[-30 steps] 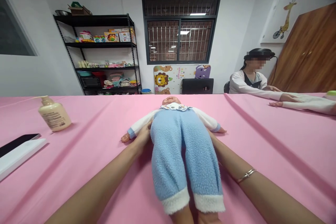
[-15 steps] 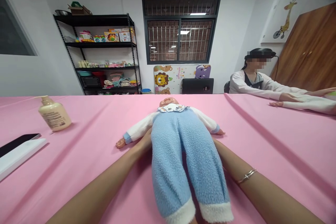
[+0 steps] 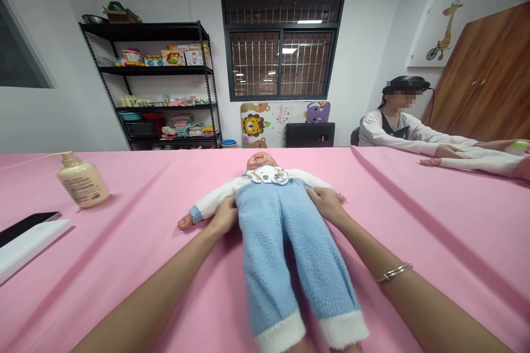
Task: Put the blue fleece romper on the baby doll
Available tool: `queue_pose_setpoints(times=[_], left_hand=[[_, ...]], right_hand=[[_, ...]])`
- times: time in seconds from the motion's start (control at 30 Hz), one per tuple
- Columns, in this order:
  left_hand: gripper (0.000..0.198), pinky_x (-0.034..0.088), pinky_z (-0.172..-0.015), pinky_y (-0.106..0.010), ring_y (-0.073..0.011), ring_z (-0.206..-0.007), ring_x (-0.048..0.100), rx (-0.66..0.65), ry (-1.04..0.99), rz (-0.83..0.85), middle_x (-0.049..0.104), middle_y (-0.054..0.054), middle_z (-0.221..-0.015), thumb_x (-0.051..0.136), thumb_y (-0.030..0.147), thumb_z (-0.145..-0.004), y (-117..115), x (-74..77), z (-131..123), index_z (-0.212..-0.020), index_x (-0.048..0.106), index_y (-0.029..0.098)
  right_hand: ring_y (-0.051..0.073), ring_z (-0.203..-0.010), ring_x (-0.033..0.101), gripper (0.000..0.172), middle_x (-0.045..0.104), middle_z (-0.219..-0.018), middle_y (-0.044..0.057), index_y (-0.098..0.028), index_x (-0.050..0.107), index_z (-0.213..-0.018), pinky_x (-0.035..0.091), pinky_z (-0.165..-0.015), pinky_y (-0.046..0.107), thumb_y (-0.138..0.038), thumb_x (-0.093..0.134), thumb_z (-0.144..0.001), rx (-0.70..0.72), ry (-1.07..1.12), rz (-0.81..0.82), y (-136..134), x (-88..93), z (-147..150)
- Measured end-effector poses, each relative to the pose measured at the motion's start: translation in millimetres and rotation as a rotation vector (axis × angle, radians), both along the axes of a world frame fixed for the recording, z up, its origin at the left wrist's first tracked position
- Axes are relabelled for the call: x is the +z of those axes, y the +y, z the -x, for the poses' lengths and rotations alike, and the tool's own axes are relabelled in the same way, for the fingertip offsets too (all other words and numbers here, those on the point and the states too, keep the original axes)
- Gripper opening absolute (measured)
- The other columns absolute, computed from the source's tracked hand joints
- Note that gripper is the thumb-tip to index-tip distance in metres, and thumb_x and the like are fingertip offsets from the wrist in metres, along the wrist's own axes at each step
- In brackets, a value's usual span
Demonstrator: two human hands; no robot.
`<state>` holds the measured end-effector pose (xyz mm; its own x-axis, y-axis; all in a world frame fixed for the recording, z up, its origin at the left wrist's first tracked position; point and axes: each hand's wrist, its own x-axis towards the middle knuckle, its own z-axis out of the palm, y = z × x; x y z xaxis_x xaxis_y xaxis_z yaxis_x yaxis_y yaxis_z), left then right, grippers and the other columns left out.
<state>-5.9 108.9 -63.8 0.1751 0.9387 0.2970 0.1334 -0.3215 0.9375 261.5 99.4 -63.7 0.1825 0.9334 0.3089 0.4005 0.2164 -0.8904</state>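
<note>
A baby doll in a fuzzy blue romper with white cuffs lies on its back on the pink table, feet toward me. My left hand grips the romper at the doll's left side by its waist. On the other side my right hand holds the romper near the doll's chest, a thin bracelet on that wrist. Both hands have fingers closed on the fabric.
A cream pump bottle stands at the left. A white box with a dark phone lies at the left edge. Another person sits at the far right, hands on a second doll. Black shelves stand behind.
The doll has slid slightly away from me. My right hand has come up from under the doll's side to its chest, now in plain view; my left hand stays at the waist.
</note>
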Motion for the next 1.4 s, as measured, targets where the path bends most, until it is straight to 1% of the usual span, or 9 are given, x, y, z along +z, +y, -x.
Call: queue_pose_setpoints(times=[0.2, 0.43, 0.57, 0.77, 0.93, 1.0, 1.1, 1.23, 1.4], left_hand=[[0.029, 0.046, -0.078, -0.035, -0.0223, -0.080, 0.058, 0.063, -0.005, -0.007, 0.066, -0.005, -0.082, 0.045, 0.016, -0.057, 7, 1.7, 8, -0.081, 0.063, 0.014], [0.017, 0.043, -0.062, -0.028, -0.0178, -0.065, 0.053, -0.034, 0.144, -0.058, 0.061, -0.001, -0.068, 0.043, 0.017, -0.060, 17, 2.8, 22, -0.066, 0.059, 0.016], [0.015, 0.040, -0.059, -0.027, -0.0163, -0.058, 0.049, -0.002, 0.423, -0.186, 0.055, 0.001, -0.056, 0.035, 0.013, -0.053, 29, -0.7, 36, -0.052, 0.050, 0.017], [0.025, 0.041, -0.063, -0.028, -0.0170, -0.066, 0.053, 0.164, 0.410, -0.233, 0.059, -0.001, -0.067, 0.032, 0.010, -0.056, 31, -10.3, 40, -0.065, 0.054, 0.016], [0.021, 0.040, -0.063, -0.028, -0.0169, -0.064, 0.052, 0.166, 0.473, -0.284, 0.059, -0.001, -0.066, 0.033, 0.009, -0.061, 25, -9.0, 33, -0.065, 0.052, 0.017], [0.020, 0.038, -0.062, -0.028, -0.0170, -0.063, 0.051, 0.168, 0.525, -0.301, 0.058, -0.001, -0.065, 0.033, 0.008, -0.063, 25, -8.6, 32, -0.064, 0.051, 0.018], [0.022, 0.037, -0.062, -0.028, -0.0176, -0.066, 0.052, 0.151, 0.563, -0.303, 0.059, -0.001, -0.068, 0.033, 0.007, -0.064, 25, -9.3, 31, -0.066, 0.052, 0.018], [0.021, 0.036, -0.063, -0.028, -0.0177, -0.068, 0.053, 0.139, 0.571, -0.313, 0.060, -0.001, -0.071, 0.033, 0.006, -0.065, 26, -10.4, 31, -0.067, 0.051, 0.018], [0.021, 0.037, -0.064, -0.028, -0.0181, -0.068, 0.052, 0.122, 0.552, -0.315, 0.060, -0.001, -0.070, 0.033, 0.007, -0.065, 25, -7.4, 30, -0.065, 0.052, 0.018]], right_hand=[[0.017, -0.063, 0.053, 0.046, 0.060, -0.063, 0.002, -0.018, 0.058, -0.071, 0.043, -0.059, 0.028, -0.061, 0.065, -0.057, 0.241, 0.588, 0.156, 1, -10.2, 16], [0.019, -0.071, 0.056, 0.033, 0.064, -0.073, 0.003, -0.020, 0.064, -0.079, 0.046, -0.063, 0.031, -0.052, 0.063, -0.068, 0.464, 0.460, 0.260, -8, -3.5, 15], [0.014, -0.062, 0.052, 0.040, 0.059, -0.067, 0.002, -0.016, 0.060, -0.077, 0.043, -0.059, 0.028, -0.055, 0.059, -0.069, 0.342, 0.452, 0.183, -2, -3.6, -7], [0.015, -0.067, 0.052, 0.025, 0.055, -0.071, 0.001, -0.016, 0.054, -0.081, 0.041, -0.063, 0.028, -0.032, 0.063, -0.064, -0.003, -0.027, -0.162, -19, 29.5, 14], [0.010, -0.063, 0.051, 0.012, 0.057, -0.070, -0.002, -0.018, 0.053, -0.071, 0.038, -0.056, 0.020, -0.027, 0.060, -0.075, 0.741, -0.444, -0.116, -112, 80.5, 74], [0.010, -0.062, 0.051, 0.015, 0.059, -0.073, -0.003, -0.019, 0.055, -0.074, 0.034, -0.051, 0.020, -0.027, 0.067, -0.069, 0.888, -0.715, -0.132, -140, 78.7, 89], [0.013, -0.057, 0.049, 0.017, 0.057, -0.067, 0.000, -0.017, 0.052, -0.066, 0.028, -0.048, 0.025, -0.026, 0.066, -0.070, 0.789, -1.069, -0.332, -154, 54.4, 100], [0.013, -0.053, 0.046, 0.020, 0.053, -0.062, -0.001, -0.018, 0.048, -0.065, 0.028, -0.048, 0.026, -0.028, 0.062, -0.075, 0.781, -1.165, -0.490, -151, 22.6, 116], [0.011, -0.053, 0.047, 0.017, 0.058, -0.068, 0.000, -0.017, 0.052, -0.067, 0.030, -0.048, 0.024, -0.029, 0.062, -0.075, 0.882, -1.078, -0.298, -152, 44.1, 134]])
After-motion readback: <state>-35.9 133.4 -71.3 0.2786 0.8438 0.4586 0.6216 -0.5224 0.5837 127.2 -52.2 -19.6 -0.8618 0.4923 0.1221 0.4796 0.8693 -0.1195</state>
